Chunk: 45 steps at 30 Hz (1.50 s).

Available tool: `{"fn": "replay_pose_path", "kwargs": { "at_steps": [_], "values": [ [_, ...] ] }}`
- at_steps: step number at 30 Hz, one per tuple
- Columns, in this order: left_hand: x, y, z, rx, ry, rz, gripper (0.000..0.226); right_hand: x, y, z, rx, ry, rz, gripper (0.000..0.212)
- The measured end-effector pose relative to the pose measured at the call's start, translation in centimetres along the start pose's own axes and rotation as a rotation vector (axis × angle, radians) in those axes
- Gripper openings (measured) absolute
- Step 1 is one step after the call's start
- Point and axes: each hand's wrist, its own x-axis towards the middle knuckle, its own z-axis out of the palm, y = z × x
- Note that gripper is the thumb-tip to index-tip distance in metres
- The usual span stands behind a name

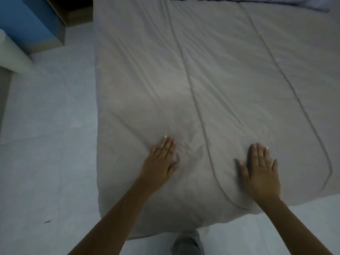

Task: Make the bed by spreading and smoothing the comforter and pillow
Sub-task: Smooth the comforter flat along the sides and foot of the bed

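Comforter (211, 80) fills most of my view: a grey-beige quilted cover spread across the bed, from the near end up to the top of the frame. Two long stitched seams run its length and curve round toward each other near the close edge. Soft creases fan out across the left half, densest just ahead of my left hand; the right half lies flatter. At the far top right I can see a paler, bluish-white pillow (276, 2) resting at the head of the bed, its lower edge overlapping the comforter.

My left hand (161, 162) lies palm down on the comforter near its close left corner, fingers straight and held together, thumb out to the side. My right hand (261, 170) is flat too, just right of the nearer seam, fingers slightly spread and thumb splayed toward the left. Neither hand grips any cloth.

Around the bed is a pale tiled floor (46, 144), with a small dark speck low on the left. A blue cabinet (27, 21) with a light wooden edge stands at the upper left, beside the bed. A grey shoe (187, 243) shows at the bottom, just under the comforter's near edge.
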Motion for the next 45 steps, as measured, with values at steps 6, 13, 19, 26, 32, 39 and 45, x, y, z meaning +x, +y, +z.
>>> {"fn": "replay_pose_path", "kwargs": {
  "at_steps": [6, 13, 19, 26, 32, 39, 45],
  "values": [
    [3.0, -7.1, -1.4, 0.068, 0.043, 0.061, 0.064, -1.4, -8.4, 1.5, 0.069, 0.048, 0.043, 0.086],
    [2.3, -15.0, -0.2, 0.082, -0.031, 0.251, 0.065, -5.5, -21.3, 5.6, 0.176, 0.119, 0.187, 0.08],
    [0.1, -18.0, -0.1, -0.009, -0.068, 0.336, 0.067, -7.5, -26.8, 10.0, 0.112, 0.148, 0.42, 0.078],
    [1.5, -21.3, -2.2, 0.002, -0.213, 0.551, 0.068, -7.2, -27.9, 10.0, 0.027, 0.062, 0.447, 0.088],
    [9.0, -26.0, -4.6, 0.098, -0.142, 0.715, 0.074, -5.8, -28.4, 9.2, 0.036, 0.053, 0.485, 0.087],
    [19.6, -29.5, -7.2, 0.162, -0.126, 0.802, 0.071, -3.8, -33.5, 7.3, 0.164, 0.157, 0.699, 0.089],
    [27.8, -35.6, -9.2, 0.228, -0.16, 0.861, 0.07, 8.4, -44.1, 4.1, 0.338, 0.313, 0.687, 0.072]
  ]
}}
